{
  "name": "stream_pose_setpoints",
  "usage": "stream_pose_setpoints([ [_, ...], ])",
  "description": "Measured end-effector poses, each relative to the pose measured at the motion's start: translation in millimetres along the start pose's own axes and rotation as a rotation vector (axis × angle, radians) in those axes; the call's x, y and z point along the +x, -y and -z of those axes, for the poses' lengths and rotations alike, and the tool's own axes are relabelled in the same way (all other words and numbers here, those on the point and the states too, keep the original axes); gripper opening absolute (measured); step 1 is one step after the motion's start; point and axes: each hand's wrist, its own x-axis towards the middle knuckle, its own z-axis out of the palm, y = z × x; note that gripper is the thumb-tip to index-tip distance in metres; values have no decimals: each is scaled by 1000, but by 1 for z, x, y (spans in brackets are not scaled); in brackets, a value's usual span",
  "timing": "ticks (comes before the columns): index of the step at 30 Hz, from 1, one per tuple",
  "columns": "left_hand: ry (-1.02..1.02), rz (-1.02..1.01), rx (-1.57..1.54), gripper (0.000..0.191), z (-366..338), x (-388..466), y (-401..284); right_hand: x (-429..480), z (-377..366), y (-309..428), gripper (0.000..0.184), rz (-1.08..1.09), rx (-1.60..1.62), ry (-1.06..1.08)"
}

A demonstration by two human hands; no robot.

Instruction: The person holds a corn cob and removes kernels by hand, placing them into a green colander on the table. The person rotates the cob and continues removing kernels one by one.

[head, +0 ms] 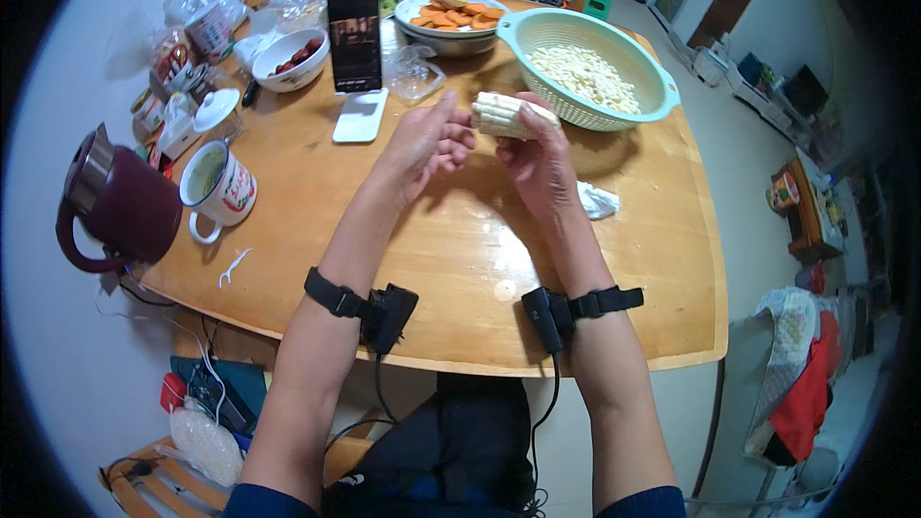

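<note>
A short piece of pale corn on the cob [498, 115] is held in my right hand [536, 151], thumb along its top and fingers beneath. My left hand [432, 144] is just left of the cob's end, fingers partly curled and apart, with nothing visible in it. Beyond my right hand stands a light green plastic colander [604, 36] with a heap of loose white corn kernels [583, 75] inside. A crumpled white tissue [599, 201] lies on the wooden table [460, 280] beside my right wrist.
A phone [355, 39] leans upright on a white stand [361, 117]. Behind are a bowl of orange slices [460, 16] and a bowl of dark red pieces [291, 61]. At left stand an enamel mug [219, 187], a maroon jug [129, 194] and a white floss pick [232, 267].
</note>
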Motion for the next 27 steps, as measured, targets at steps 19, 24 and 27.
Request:
stream_pose_setpoints([
  [19,90,108,-191,9,14,-1,3,-10,-19,3,32,90,-408,174],
  [24,110,73,-226,8,14,0,3,-8,-18,2,32,87,-341,155],
  [27,158,87,-337,9,14,-2,-1,-8,-18,2,32,99,-349,162],
])
